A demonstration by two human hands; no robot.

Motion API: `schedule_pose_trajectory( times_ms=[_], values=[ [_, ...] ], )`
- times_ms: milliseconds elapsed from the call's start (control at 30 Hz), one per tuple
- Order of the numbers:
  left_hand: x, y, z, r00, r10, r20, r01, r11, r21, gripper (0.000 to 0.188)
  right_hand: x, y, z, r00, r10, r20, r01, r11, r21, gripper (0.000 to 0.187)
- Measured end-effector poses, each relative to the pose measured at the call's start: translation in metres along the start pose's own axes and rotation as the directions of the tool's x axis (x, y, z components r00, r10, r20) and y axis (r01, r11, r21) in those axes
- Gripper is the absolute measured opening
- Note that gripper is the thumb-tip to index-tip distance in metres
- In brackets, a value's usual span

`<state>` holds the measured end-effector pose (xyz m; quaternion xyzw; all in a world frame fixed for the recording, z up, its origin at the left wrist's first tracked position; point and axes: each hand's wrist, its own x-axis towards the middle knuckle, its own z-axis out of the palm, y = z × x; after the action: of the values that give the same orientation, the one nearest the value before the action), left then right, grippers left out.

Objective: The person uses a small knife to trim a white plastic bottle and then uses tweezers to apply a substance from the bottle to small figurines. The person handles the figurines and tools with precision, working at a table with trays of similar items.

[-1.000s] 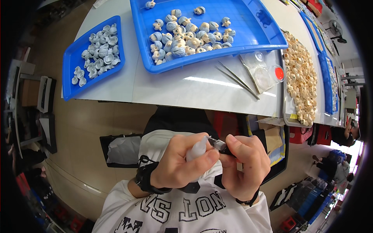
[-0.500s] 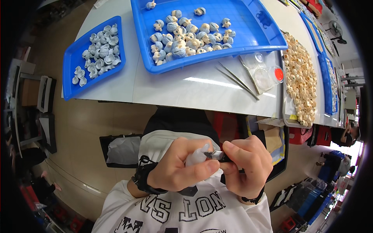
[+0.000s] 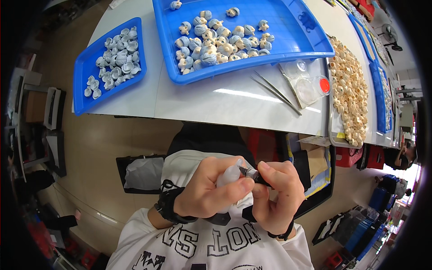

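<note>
Left hand: the left hand (image 3: 202, 191) is curled around the bottle, thumb and forefinger gripping its sides.
Right hand: the right hand (image 3: 281, 193) pinches the knife between thumb and forefinger.
Bottle: the translucent white bottle (image 3: 228, 177) is in front of the torso, nozzle pointing up toward the table.
Knife: the black-handled knife (image 3: 252, 173) has its blade end at the nozzle; contact cannot be confirmed.
Working position: both hands are close together over the lap, off the front edge of the white table (image 3: 198, 105).
Large blue tray: the large blue tray (image 3: 288, 29) holds doll heads (image 3: 209, 57) with blue hair.
Small blue tray: the small blue tray (image 3: 86, 69), at left, holds grey-blue shell parts (image 3: 120, 59).
Tweezers: the metal tweezers (image 3: 290, 105) lie near the table's front edge.
Beige parts: the beige parts (image 3: 348, 90) fill a tray at right.
</note>
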<state>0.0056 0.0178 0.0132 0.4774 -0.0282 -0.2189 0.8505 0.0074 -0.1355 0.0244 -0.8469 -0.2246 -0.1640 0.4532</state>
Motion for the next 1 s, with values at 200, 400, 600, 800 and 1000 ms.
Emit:
schedule_pose_trajectory(
  times_ms=[200,400,600,800,1000],
  values=[
    [0.001,-0.003,0.003,0.998,0.036,-0.052,-0.035,0.999,0.011,0.021,-0.001,-0.001,0.005,1.000,0.013,-0.028,-0.013,1.000,-0.004,0.030],
    [0.003,-0.005,-0.002,0.999,-0.012,-0.030,0.012,1.000,-0.003,0.022,0.002,0.003,0.002,0.999,0.041,0.018,-0.041,0.999,-0.005,0.031],
    [0.003,0.001,-0.003,0.995,-0.095,0.036,0.096,0.995,-0.039,0.023,0.018,0.002,-0.015,0.987,0.020,0.158,-0.015,0.999,-0.030,0.034],
    [0.005,0.001,-0.005,0.995,-0.088,0.043,0.088,0.996,0.004,0.022,0.010,0.001,-0.007,0.994,0.064,0.083,-0.065,0.998,0.007,0.034],
    [0.010,-0.004,-0.011,0.996,-0.089,0.011,0.089,0.996,-0.005,0.023,0.007,0.005,0.005,0.995,0.094,0.023,-0.095,0.995,0.021,0.034]
  ],
)
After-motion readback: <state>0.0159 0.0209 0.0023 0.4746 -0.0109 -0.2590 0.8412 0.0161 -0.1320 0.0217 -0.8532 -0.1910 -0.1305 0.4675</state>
